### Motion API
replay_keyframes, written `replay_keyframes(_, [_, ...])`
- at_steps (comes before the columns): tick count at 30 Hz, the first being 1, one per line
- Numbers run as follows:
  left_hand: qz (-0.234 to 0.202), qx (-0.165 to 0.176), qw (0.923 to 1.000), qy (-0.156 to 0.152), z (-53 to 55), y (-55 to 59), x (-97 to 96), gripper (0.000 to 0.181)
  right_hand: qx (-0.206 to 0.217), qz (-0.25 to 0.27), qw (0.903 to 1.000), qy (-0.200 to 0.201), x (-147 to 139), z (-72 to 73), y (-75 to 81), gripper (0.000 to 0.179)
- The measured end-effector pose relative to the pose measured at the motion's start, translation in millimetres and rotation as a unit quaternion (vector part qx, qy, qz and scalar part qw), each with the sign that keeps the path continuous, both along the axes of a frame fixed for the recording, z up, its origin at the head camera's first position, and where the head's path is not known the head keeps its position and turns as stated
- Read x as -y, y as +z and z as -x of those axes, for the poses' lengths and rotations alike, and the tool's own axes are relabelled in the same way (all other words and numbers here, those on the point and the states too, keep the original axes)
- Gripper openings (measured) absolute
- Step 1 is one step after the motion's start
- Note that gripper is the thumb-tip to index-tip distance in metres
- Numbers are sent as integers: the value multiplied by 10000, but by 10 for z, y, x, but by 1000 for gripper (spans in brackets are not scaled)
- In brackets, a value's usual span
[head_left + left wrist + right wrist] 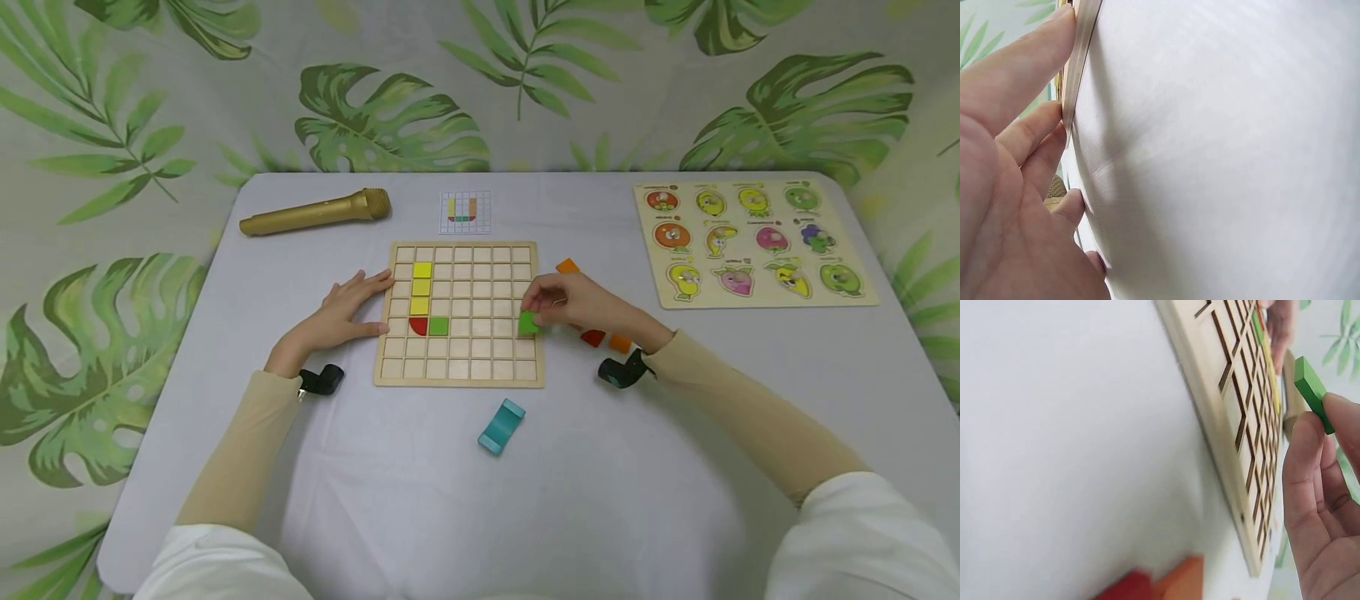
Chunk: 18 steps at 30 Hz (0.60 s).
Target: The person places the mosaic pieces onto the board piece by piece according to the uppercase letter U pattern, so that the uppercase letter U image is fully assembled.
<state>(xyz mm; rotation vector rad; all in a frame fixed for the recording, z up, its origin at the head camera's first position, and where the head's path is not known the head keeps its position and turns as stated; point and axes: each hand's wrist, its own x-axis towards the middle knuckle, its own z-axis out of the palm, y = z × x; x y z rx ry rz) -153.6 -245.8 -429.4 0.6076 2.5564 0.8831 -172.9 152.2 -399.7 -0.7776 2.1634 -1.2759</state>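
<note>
A wooden grid board (480,352) lies mid-table, with three yellow squares (422,287) in a column, a red quarter-round piece (418,326) below them and a green square (438,326) beside that. Between thumb and fingertips my right hand (566,302) pinches another green square block (1311,387), held above the board's right edge. My left hand (337,312) rests at the board's left side with fingers spread, thumb and fingertips touching the frame. To the right, partly hidden under my right hand, lie orange pieces (620,342) and a red piece (593,337).
A small pattern card (465,212) lies behind the board. A gold microphone (315,212) is at the back left, and a fruit puzzle board (757,243) at the back right. Nearer the front sits a teal curved block (502,427).
</note>
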Motion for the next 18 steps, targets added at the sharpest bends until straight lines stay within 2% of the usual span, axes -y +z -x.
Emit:
replay_keyframes(6, [-22,-1,10000,-4,1,-5,1,76,111,219,9995,175,352,78,-19,13])
replay_keyframes(12, [-58,-1,10000,-5,0,-8,1,76,-171,163,9990,374,644,134,-104,13])
replay_keyframes(15, [-62,-3,10000,-7,-1,-7,-1,75,-194,52,9989,414,772,147,-129,12])
replay_keyframes(18, [-57,-3,10000,-4,-4,-3,-1,75,-409,-138,9981,444,878,157,-159,11])
